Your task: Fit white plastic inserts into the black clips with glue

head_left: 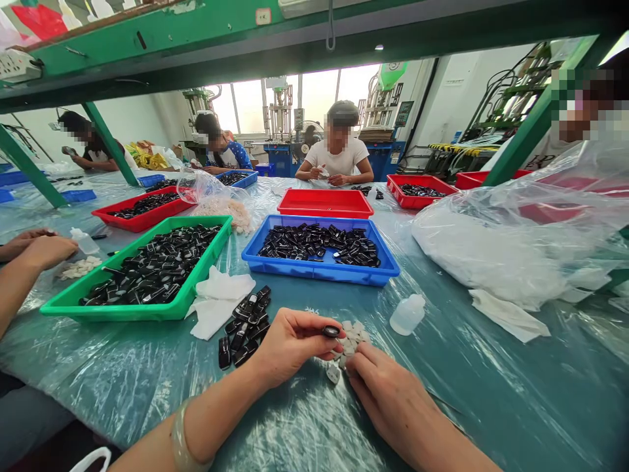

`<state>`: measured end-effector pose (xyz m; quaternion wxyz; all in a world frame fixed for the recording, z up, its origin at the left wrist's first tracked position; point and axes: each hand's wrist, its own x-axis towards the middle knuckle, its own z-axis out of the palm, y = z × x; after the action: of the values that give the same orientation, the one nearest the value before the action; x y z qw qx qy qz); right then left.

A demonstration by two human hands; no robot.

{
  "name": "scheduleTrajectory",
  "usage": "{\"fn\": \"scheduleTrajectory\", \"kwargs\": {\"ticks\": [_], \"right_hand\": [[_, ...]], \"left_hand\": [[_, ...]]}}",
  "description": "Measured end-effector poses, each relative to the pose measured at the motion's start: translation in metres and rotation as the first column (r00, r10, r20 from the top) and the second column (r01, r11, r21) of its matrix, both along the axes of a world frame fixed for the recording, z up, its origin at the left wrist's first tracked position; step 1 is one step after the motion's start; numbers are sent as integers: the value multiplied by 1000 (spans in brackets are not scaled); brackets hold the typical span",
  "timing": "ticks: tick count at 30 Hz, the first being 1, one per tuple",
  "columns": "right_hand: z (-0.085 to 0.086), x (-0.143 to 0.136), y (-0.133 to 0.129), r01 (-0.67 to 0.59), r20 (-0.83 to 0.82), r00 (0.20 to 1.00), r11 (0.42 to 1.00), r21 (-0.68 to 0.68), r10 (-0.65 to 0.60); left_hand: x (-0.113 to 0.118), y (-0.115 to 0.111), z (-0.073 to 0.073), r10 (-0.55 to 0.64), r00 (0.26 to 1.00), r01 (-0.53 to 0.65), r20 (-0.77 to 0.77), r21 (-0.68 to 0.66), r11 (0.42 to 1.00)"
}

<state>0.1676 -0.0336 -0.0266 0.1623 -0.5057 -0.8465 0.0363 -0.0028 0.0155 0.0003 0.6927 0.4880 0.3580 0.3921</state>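
Between the thumb and fingers of my left hand (289,341) is a small black oval part (331,332). My right hand (386,387) lies at the near edge of a small pile of whitish pieces (354,335), its fingers bent down and together; what they pinch, if anything, is hidden. One pale grey piece (333,374) sits apart, just between the two hands. Left of my left hand, a loose heap of glossy black parts (246,324) rests on the plastic-covered table (275,419).
A blue tray (319,270) and a green tray (137,313) hold black parts. A translucent bottle (407,314), white cloth (219,295) and large plastic bag (496,242) stand around. Another person's hands (46,249) are at left; a green shelf beam (206,46) crosses overhead.
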Motion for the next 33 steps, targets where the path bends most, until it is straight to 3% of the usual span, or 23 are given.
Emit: {"fn": "scheduleTrajectory", "kwargs": {"ticks": [12, 18, 26, 33], "right_hand": [[3, 1, -1, -37, 42, 998, 997, -68, 40], [13, 6, -2, -17, -199, 980, 988, -153, -14], [35, 12, 4, 2, -569, 813, 979, -202, -119], [38, 12, 7, -58, -770, 563, 915, -399, -300]], "left_hand": [[0, -1, 0, -40, 998, 41, -41, 19, 999], [-2, 0, -1, -98, 994, 99, -42, 31, 995], [1, -2, 1, -150, 988, 149, -48, -8, 989], [1, -3, -2, -190, 979, 190, -68, -3, 982]]}}
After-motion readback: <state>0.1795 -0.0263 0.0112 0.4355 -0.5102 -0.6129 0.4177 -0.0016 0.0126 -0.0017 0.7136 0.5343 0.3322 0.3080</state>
